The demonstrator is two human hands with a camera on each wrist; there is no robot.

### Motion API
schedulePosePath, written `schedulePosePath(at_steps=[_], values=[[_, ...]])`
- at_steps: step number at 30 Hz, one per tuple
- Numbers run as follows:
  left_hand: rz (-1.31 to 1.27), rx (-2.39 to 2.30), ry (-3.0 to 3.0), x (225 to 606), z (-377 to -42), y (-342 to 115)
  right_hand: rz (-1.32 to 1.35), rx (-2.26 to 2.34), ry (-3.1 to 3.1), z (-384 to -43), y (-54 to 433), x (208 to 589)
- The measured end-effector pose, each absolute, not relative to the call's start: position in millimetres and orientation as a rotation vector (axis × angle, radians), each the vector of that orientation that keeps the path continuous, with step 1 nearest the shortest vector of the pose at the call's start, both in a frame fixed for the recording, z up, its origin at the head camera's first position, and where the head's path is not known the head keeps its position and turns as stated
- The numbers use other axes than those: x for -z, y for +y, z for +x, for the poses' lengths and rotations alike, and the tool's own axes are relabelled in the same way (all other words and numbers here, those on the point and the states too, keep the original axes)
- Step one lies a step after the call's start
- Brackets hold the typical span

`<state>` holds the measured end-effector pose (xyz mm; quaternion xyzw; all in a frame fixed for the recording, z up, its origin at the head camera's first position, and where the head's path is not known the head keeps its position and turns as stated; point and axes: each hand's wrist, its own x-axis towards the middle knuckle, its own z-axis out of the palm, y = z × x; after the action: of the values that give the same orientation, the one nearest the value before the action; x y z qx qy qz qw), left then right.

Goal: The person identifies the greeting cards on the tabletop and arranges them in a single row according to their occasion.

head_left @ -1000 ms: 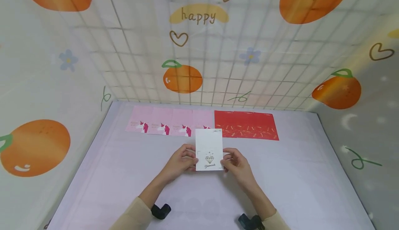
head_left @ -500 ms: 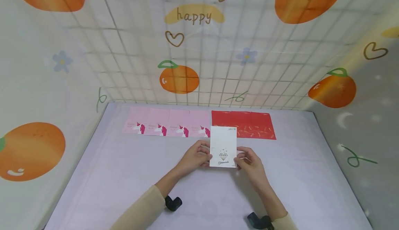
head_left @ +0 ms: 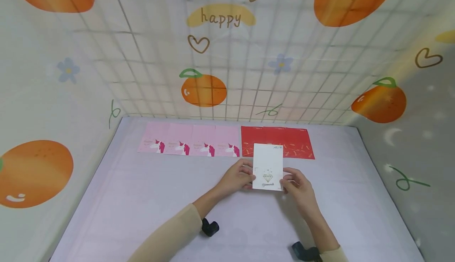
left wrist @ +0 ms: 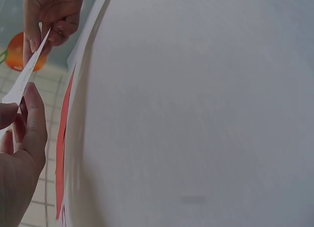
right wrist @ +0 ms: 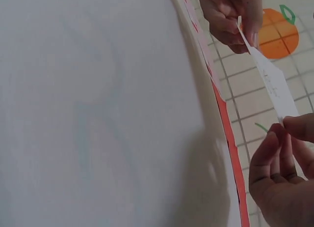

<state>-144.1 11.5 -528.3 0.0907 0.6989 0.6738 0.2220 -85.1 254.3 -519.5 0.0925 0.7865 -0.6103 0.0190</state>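
A white card point(head_left: 268, 160) printed with a gold diamond and the word "Diamonds" is held up above the table, its near end toward me. My left hand point(head_left: 235, 178) pinches its left edge near the bottom, thumb on the front and fingers behind. On the opposite edge my right hand point(head_left: 300, 187) pinches it the same way. From the side, in the left wrist view, the card point(left wrist: 22, 84) looks thin and tilted. In the right wrist view, thumb and fingers of my right hand point(right wrist: 277, 180) meet at its lower end.
Along the back of the white table point(head_left: 170, 199) lies a row of several pink unicorn cards point(head_left: 204, 133). Overlapping red cards point(head_left: 298, 141) with gold marks continue it rightward, partly covered by the white card in the head view. A fruit-patterned curtain point(head_left: 234, 53) rises behind.
Both hands have carried the white card to the right, from in front of where pink and red meet to in front of the red cards. The grip looks the same.
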Motion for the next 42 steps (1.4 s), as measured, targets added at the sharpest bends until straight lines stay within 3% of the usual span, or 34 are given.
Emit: schedulePosePath(at_steps=[20, 42], values=[[0.184, -1.875, 1.878, 543.5, -161.4, 77.2, 0.479, 1.790, 2.464, -93.9, 301.3, 525.2], [0.137, -1.796, 1.979, 541.5, -170.7, 113.1, 0.619, 1.858, 2.401, -105.3, 325.2, 527.2]])
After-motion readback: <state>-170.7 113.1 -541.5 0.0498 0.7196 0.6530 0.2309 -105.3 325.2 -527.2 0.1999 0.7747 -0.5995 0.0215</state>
